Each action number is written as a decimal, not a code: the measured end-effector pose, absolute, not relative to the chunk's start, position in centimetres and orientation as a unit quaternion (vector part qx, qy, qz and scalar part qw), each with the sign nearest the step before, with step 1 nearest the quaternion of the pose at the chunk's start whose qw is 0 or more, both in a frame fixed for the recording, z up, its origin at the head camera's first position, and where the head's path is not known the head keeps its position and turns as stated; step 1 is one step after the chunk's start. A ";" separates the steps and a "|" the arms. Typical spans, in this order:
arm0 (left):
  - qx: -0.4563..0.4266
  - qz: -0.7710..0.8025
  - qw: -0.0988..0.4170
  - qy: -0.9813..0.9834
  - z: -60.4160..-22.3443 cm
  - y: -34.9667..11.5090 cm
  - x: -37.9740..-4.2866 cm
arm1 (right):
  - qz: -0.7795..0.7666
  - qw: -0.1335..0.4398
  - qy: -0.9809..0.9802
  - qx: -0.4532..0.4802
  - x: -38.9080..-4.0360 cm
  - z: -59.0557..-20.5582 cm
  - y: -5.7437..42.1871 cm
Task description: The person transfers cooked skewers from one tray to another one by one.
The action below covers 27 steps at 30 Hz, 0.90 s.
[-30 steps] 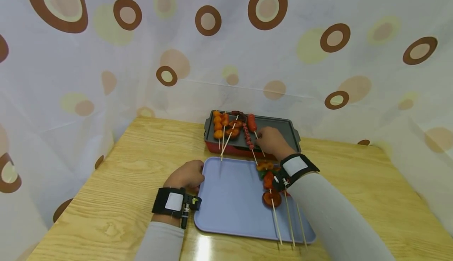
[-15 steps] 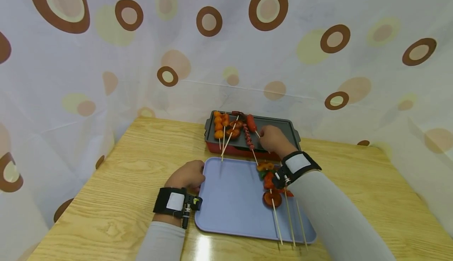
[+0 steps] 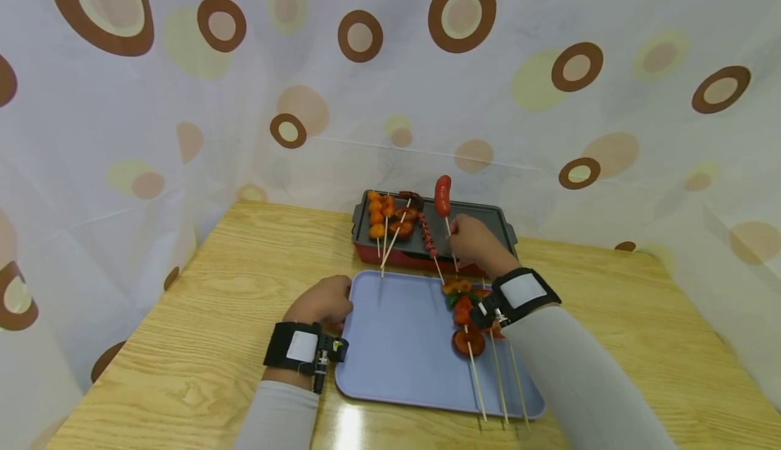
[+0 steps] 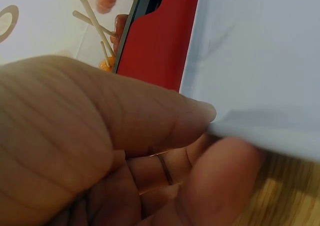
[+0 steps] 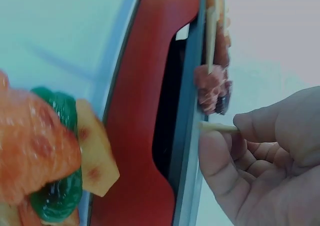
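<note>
My right hand [image 3: 478,240] pinches the thin wooden stick of a sausage skewer [image 3: 443,196] between thumb and finger. The red sausage points up, overlapping the back edge of the grill pan [image 3: 482,218] in the head view. Close up, the right wrist view shows the stick's pale end [image 5: 219,128] between the fingertips. With the thumb over the rim and a finger below, my left hand [image 3: 323,303] grips the left side of a pale blue tray [image 3: 396,348]. Left of the sausage, a skewer of small pink meat pieces [image 3: 428,236] lies on the pan.
Further left on the pan are skewers of orange balls [image 3: 375,216] and brown round slices [image 3: 403,228]. The tray's right side bears several vegetable and meat skewers [image 3: 468,341], partly under my right forearm, with sticks past the front rim. A patterned cloth [image 3: 403,84] hangs behind the wooden table [image 3: 244,267].
The sausage skewer, which lay slanted on the pan, has been lifted and swung upright and slightly right by my right hand. My left hand stays at the tray's edge.
</note>
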<state>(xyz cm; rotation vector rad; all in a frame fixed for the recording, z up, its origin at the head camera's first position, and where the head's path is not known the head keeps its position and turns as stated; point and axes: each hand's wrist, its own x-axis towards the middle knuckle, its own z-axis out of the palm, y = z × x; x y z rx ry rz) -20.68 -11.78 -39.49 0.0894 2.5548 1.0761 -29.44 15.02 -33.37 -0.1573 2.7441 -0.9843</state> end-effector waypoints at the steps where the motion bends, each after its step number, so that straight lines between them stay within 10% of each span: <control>1: 0.031 0.381 0.183 0.906 -39.5 -11.8 -20.7 | -0.342 0.109 0.932 -0.056 -29.2 -33.3 15.0; 27: 0.034 0.366 0.184 0.912 -39.6 -11.7 -20.7 | -0.367 0.066 0.924 -0.087 -24.0 -33.3 16.0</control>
